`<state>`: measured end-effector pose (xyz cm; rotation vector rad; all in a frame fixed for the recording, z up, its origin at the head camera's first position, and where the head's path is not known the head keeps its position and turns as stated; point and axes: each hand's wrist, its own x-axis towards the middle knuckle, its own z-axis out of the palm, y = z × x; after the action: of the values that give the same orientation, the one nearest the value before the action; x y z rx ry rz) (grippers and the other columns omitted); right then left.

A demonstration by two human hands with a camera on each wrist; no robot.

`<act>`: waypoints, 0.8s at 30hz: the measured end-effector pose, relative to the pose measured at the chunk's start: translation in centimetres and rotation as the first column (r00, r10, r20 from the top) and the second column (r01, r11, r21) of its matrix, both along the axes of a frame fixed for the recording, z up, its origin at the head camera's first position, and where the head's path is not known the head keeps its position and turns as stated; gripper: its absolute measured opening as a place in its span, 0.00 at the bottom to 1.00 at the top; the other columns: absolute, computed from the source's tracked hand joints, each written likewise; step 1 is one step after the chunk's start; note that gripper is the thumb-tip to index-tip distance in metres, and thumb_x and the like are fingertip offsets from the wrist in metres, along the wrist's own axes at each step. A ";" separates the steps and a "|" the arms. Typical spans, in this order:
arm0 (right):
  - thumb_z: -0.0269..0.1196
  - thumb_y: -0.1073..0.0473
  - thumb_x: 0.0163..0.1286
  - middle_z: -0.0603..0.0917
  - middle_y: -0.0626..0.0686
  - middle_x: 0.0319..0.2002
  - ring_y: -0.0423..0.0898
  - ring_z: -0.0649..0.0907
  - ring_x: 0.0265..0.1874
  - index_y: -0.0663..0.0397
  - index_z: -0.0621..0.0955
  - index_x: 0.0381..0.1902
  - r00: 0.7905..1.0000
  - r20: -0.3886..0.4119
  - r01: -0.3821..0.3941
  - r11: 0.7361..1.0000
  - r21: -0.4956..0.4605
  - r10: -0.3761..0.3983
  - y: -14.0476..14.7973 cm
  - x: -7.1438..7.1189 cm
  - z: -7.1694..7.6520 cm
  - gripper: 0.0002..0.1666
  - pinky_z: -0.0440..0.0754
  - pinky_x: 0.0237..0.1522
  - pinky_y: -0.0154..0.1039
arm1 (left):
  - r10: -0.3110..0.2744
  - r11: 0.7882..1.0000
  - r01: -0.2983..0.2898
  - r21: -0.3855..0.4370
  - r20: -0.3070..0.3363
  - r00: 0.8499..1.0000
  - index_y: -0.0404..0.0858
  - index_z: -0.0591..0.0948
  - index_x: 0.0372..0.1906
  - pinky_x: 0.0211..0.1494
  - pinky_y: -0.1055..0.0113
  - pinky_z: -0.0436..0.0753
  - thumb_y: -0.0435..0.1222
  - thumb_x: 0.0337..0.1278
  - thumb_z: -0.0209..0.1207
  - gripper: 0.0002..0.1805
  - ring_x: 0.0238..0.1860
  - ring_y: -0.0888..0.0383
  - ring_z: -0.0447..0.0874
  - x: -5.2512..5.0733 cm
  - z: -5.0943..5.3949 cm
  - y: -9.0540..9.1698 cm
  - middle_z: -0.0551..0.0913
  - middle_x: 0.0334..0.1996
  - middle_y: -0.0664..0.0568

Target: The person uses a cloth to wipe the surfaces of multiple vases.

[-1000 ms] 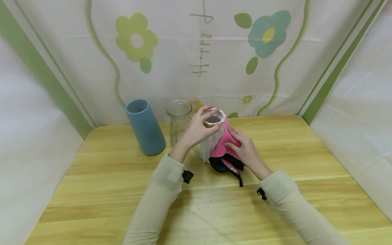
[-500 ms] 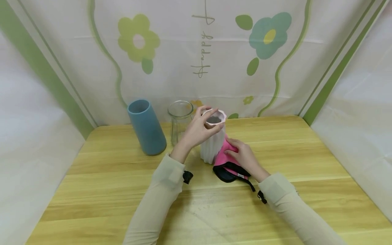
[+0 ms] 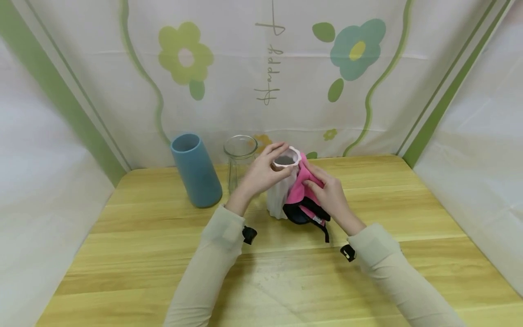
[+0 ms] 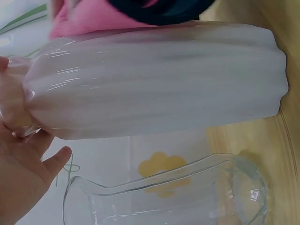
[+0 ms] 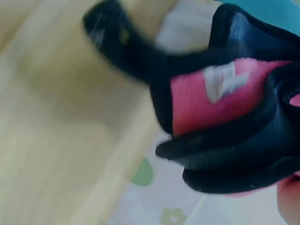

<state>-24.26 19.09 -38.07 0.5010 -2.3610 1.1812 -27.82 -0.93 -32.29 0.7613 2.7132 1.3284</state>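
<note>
A white fluted vase [image 3: 278, 200] stands upright on the table, and my left hand [image 3: 258, 176] grips it round the rim with curled fingers and thumb. My right hand [image 3: 332, 196] pinches a pink cloth mitt [image 3: 298, 191] with black edging against the vase's right side, high up near the rim. In the left wrist view the vase [image 4: 159, 82] appears sideways, with the mitt [image 4: 103, 18] along its upper edge. The right wrist view shows the mitt's black edging, a strap and a white label; most of the right hand is out of sight there.
Just left of the white vase, a clear glass vase [image 3: 240, 164] stands partly behind my left hand. Further left is a tall blue vase [image 3: 198, 175]. The wooden table [image 3: 143, 254] meets a flower-printed white curtain [image 3: 229, 59] at the back.
My right hand slid the mitt down the vase's right side, then brought it up again towards the rim. My left hand has stayed at the rim, and the vases have not moved.
</note>
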 end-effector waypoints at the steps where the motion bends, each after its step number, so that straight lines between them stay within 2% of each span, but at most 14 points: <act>1: 0.65 0.70 0.60 0.79 0.62 0.58 0.57 0.79 0.59 0.59 0.76 0.61 1.000 -0.002 0.000 1.000 -0.006 0.000 -0.1 0.0 0.2 0.28 0.76 0.57 0.43 | -0.008 1.000 0.008 0.011 0.011 1.000 0.53 0.63 0.72 0.50 0.61 0.81 0.47 0.59 0.59 0.35 0.49 0.55 0.80 0.0 -0.1 0.1 0.58 0.73 0.60; 6: 0.64 0.69 0.62 0.78 0.62 0.60 0.57 0.77 0.61 0.59 0.76 0.61 1.000 0.030 0.003 1.000 -0.009 -0.002 -0.2 -0.1 0.5 0.28 0.75 0.59 0.43 | -0.039 0.997 0.037 0.067 0.025 0.999 0.50 0.63 0.72 0.50 0.61 0.81 0.45 0.60 0.58 0.34 0.50 0.54 0.80 -0.2 -0.5 0.2 0.57 0.73 0.57; 9: 0.64 0.70 0.61 0.78 0.63 0.60 0.58 0.77 0.60 0.61 0.76 0.61 0.999 0.047 -0.001 1.000 -0.009 0.001 -0.1 -0.1 0.1 0.28 0.76 0.57 0.47 | -0.046 0.995 0.044 0.091 0.019 0.999 0.50 0.64 0.72 0.51 0.60 0.81 0.47 0.61 0.57 0.34 0.51 0.52 0.80 -0.2 -0.7 0.2 0.56 0.74 0.55; 13: 0.64 0.70 0.60 0.78 0.64 0.59 0.59 0.77 0.60 0.62 0.76 0.60 0.998 0.063 0.003 1.000 0.013 -0.004 0.1 -0.2 -0.7 0.28 0.77 0.57 0.50 | -0.035 0.992 0.029 0.122 0.045 0.998 0.52 0.64 0.71 0.51 0.59 0.81 0.51 0.61 0.58 0.34 0.49 0.53 0.81 -0.2 -0.8 0.2 0.52 0.74 0.54; 18: 0.65 0.68 0.60 0.79 0.65 0.57 0.61 0.77 0.59 0.65 0.76 0.59 0.994 0.106 -0.005 0.998 0.056 -0.001 0.3 -0.2 -2.0 0.27 0.76 0.58 0.53 | -0.009 0.994 0.006 0.106 0.034 0.999 0.54 0.64 0.71 0.51 0.61 0.80 0.54 0.61 0.57 0.34 0.49 0.56 0.77 -0.1 -0.7 0.3 0.52 0.71 0.51; 24: 0.65 0.67 0.61 0.80 0.65 0.56 0.60 0.78 0.58 0.63 0.76 0.60 0.984 0.177 -0.021 0.992 0.123 -0.001 0.7 -0.2 -3.6 0.27 0.77 0.57 0.53 | 0.005 0.998 -0.005 0.063 -0.008 1.000 0.50 0.64 0.72 0.50 0.62 0.80 0.53 0.62 0.57 0.35 0.45 0.56 0.77 0.0 -0.5 0.2 0.56 0.70 0.48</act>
<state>-24.42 19.76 -41.63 0.4659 -2.5993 1.1288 -27.78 -0.76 -32.81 0.7672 2.6930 1.4217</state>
